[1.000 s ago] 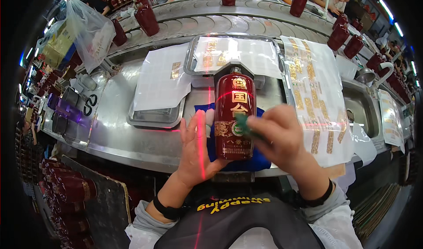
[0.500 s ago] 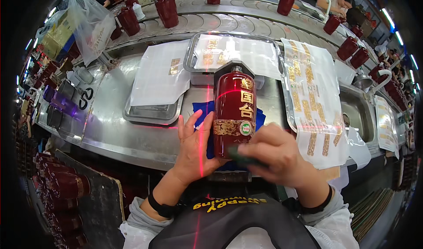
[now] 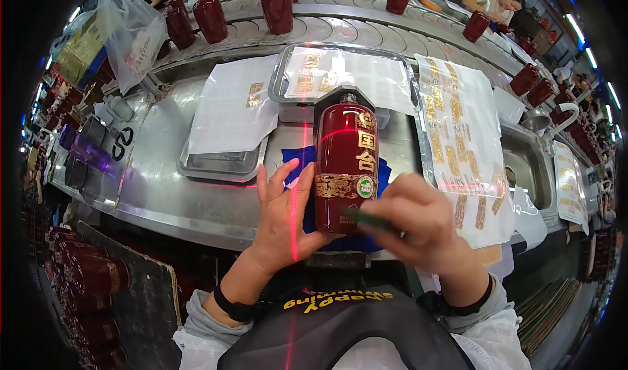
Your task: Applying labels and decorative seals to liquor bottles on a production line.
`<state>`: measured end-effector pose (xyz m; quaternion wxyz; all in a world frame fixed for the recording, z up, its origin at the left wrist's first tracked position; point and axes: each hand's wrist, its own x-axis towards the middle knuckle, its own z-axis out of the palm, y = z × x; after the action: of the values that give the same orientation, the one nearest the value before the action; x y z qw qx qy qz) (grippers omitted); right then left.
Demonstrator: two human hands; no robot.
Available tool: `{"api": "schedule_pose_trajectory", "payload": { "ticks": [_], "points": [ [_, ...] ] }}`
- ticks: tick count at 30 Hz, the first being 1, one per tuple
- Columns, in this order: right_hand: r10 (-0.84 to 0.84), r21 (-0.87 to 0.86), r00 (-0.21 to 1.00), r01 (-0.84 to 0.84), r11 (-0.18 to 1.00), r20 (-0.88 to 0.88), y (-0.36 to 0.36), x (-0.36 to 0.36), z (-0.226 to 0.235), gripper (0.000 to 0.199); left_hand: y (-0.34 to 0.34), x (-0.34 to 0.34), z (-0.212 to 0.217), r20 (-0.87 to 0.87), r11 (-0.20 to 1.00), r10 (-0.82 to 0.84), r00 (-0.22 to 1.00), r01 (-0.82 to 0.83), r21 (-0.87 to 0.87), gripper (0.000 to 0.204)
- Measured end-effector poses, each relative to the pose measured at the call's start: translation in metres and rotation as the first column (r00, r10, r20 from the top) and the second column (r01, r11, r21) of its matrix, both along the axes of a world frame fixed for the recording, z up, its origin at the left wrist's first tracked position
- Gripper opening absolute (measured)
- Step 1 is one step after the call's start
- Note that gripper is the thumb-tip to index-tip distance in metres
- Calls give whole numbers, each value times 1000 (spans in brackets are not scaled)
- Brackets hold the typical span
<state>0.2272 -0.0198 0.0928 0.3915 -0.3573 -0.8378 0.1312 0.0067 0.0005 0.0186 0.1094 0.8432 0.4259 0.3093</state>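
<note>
A dark red glossy bottle (image 3: pixel 337 134) with gold characters, a gold patterned band and a small green-and-white round label lies in a dark angled holder (image 3: pixel 363 97), its neck pointing away from me. My left hand (image 3: pixel 286 216) steadies its left side and base, index finger and thumb against the glass, the other fingers spread. Closed around a thin, flat dark green tool (image 3: pixel 373 221), my right hand (image 3: pixel 418 223) is at the bottle's lower right; motion blurs both. The tool's tip meets the lower front below the band. A blue cloth (image 3: pixel 307 154) lies under the bottle.
Beyond the bottle is a metal tray (image 3: pixel 281 75) with gold transfer sheets; a longer sheet (image 3: pixel 468 154) lies right, beside a sink (image 3: pixel 523 164). Another sheet (image 3: pixel 229 115) covers a tray at left. Red bottles (image 3: pixel 276 9) stand on a conveyor (image 3: pixel 340 26) behind. Scissors (image 3: pixel 122 144) lie left.
Bottles on the conveyor have shifted left. My right hand and the green tool have moved slightly at the bottle's lower front. My left hand keeps its place on the bottle.
</note>
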Motion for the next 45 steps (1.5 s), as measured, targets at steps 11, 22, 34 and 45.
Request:
{"api": "schedule_pose_trajectory", "payload": {
  "ticks": [11, 22, 34, 45],
  "points": [
    [-88, -74, 995, 91, 993, 35, 1, -1, -1, 32, 0, 1, -4, 70, 1000, -15, 997, 16, -23, 104],
    [-136, 17, 968, 136, 991, 210, -3, -3, 1, 38, 0, -1, -4, 108, 998, -9, 994, 2, 57, 105],
    [-160, 84, 982, 152, 985, 104, -2, 0, 0, 31, -1, 0, -5, 96, 1000, -5, 995, 7, -18, 102],
    [205, -112, 978, -209, 971, -47, -4, 1, -1, 38, -1, 4, -4, 114, 1000, -5, 993, 6, -12, 106]
  ]
}}
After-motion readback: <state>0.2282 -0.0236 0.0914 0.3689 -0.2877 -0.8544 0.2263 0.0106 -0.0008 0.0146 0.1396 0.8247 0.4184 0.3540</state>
